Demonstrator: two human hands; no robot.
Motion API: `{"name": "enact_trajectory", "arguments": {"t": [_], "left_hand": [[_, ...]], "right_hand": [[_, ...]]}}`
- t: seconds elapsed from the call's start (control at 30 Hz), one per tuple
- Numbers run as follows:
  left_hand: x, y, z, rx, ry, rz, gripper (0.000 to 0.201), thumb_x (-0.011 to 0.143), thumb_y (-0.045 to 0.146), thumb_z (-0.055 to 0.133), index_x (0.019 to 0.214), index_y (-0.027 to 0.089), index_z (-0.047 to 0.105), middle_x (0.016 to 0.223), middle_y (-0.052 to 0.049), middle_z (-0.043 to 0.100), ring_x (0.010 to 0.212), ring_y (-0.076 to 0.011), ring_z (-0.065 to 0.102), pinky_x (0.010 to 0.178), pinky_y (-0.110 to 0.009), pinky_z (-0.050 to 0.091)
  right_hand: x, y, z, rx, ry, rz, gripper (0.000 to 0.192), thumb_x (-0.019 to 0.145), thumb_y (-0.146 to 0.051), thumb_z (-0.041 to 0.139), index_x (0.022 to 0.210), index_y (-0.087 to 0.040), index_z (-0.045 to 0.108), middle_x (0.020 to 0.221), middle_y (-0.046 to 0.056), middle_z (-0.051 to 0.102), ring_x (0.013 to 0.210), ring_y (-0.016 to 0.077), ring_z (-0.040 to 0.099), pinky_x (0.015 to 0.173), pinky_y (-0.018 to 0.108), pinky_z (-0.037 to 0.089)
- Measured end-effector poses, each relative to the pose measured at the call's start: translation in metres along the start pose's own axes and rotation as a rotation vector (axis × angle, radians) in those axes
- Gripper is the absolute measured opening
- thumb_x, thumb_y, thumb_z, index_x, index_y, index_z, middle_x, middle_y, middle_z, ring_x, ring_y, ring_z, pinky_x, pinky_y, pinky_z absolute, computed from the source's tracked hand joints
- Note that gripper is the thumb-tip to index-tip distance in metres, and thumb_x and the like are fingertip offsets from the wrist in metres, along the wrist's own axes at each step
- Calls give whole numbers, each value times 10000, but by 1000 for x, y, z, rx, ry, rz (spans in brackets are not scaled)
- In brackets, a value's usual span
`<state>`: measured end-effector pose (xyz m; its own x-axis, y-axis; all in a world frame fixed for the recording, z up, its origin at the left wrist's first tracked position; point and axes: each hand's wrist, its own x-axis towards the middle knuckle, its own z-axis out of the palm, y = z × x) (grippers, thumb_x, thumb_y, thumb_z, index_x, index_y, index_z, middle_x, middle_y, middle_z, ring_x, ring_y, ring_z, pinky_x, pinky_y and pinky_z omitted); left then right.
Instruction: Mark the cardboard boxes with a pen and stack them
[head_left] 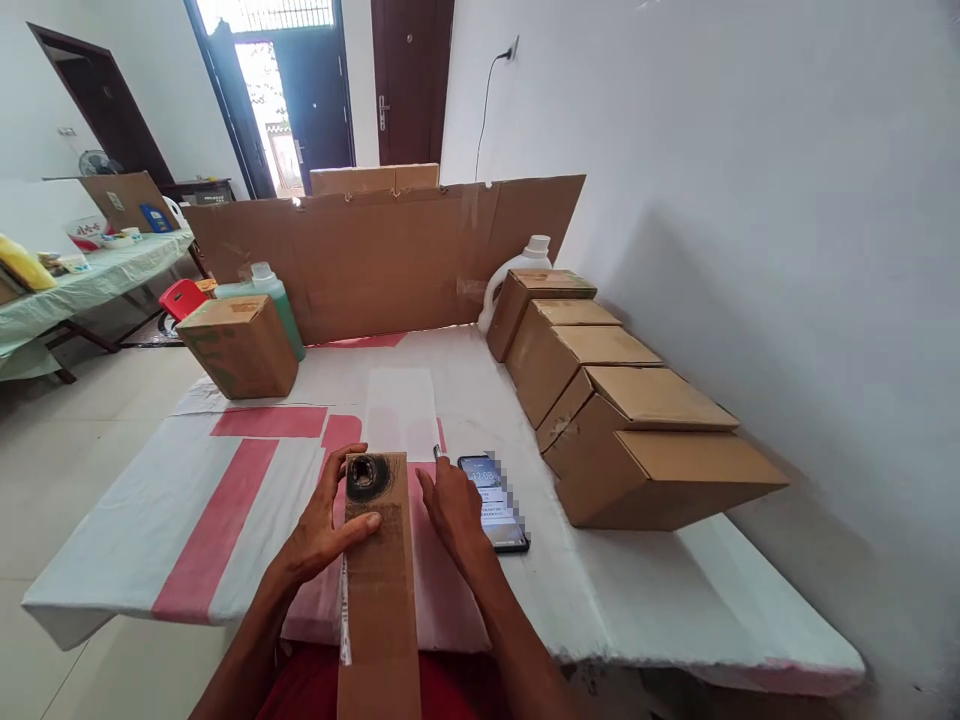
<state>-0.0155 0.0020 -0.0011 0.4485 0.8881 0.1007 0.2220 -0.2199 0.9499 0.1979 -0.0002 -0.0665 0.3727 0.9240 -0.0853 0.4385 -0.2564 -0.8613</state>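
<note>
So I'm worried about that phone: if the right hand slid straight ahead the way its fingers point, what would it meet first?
Probably the small metal-tipped object just beyond the fingertips of the right hand, though depth is unclear. The phone lies beside the hand, not ahead.

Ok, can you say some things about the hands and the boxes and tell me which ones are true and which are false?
1. The left hand rests on a long cardboard strip. True.
2. A phone lies on the table beside the right hand. True.
3. The right hand is holding the phone up in the air. False: the phone lies flat on the table, next to the hand.
4. The row of cardboard boxes runs along the wall. True.
5. The green bottle stands inside the single box on the left. False: it stands behind that closed box.
</note>
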Motion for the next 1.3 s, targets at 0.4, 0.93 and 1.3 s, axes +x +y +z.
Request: {"name": "enact_trajectory", "arguments": {"t": [0.4,0.93,1.3], "left_hand": [[-2,-1,0,-46,-52,17,977,761,484,811,1558,281,284,1589,-121,409,1474,-365,408,1238,-506,323],[-4,-1,1,-81,-48,44,950,729,388,834,1504,259,300,1446,-108,506,1368,-321,496,1182,-469,364],[-7,-2,-1,-96,-28,32,898,762,451,817,1496,293,324,1560,-94,402,1452,-323,428,1214,-440,351]], "right_hand": [[6,6,-34,202,-65,-16,270,827,-440,613,677,-229,536,575,20,607,548,210,657,532,304,479],[-64,-57,-37,734,-229,-382,194,976,-389,660,987,-221,756,742,13,722,636,141,675,573,244,533],[28,-60,-65,282,-36,-118,318,1083,-433,324,1062,-211,552,1166,73,699,762,126,704,506,207,477]]}}
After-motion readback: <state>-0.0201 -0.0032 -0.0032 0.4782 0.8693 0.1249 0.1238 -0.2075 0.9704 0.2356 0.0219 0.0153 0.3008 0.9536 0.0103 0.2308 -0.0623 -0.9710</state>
